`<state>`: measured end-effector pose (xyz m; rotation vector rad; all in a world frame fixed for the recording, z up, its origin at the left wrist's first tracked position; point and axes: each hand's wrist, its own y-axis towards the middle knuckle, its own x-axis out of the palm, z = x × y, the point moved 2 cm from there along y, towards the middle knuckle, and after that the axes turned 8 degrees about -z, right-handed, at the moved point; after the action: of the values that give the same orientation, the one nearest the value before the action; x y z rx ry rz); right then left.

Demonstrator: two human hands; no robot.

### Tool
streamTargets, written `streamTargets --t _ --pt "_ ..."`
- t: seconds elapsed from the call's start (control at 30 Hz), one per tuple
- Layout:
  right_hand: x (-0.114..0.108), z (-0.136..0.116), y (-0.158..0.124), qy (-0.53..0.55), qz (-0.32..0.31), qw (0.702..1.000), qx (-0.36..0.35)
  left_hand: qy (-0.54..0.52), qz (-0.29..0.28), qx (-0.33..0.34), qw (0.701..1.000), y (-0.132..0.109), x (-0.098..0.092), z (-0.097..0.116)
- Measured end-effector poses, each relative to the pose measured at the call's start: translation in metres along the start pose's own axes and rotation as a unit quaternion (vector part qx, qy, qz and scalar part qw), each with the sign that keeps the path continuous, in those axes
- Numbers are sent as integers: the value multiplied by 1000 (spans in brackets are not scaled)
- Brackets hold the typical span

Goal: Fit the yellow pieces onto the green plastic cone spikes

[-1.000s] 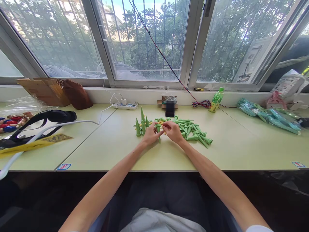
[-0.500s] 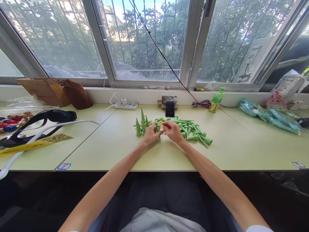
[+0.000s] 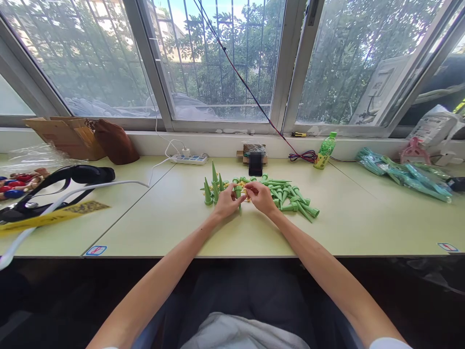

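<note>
Green cone [image 3: 238, 192] unmoved between left fingers [image 3: 229, 191]

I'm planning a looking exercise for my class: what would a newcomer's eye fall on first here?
Probably the middle of the table, where the left hand holds a green cone and the right hand pinches its fingertips close beside it. A jumble of loose cones lies to the right, while several upright cones stand to the left. Behind, large windows fill the upper view with leafy trees.

Single head-worn view, wide; faces forward, down across tabletop [image 3: 156, 223] toward windows [image 3: 221, 72]; left hand [image 3: 226, 201], right hand [image 3: 261, 198] near centre.
</note>
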<state>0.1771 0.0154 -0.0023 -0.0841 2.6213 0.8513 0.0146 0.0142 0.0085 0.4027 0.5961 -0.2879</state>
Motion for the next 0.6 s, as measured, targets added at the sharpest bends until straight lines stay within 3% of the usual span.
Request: streamTargets --t 0.6 --pt "3 -6 -2 54 -25 998 4 17 34 3 999 0 0 0"
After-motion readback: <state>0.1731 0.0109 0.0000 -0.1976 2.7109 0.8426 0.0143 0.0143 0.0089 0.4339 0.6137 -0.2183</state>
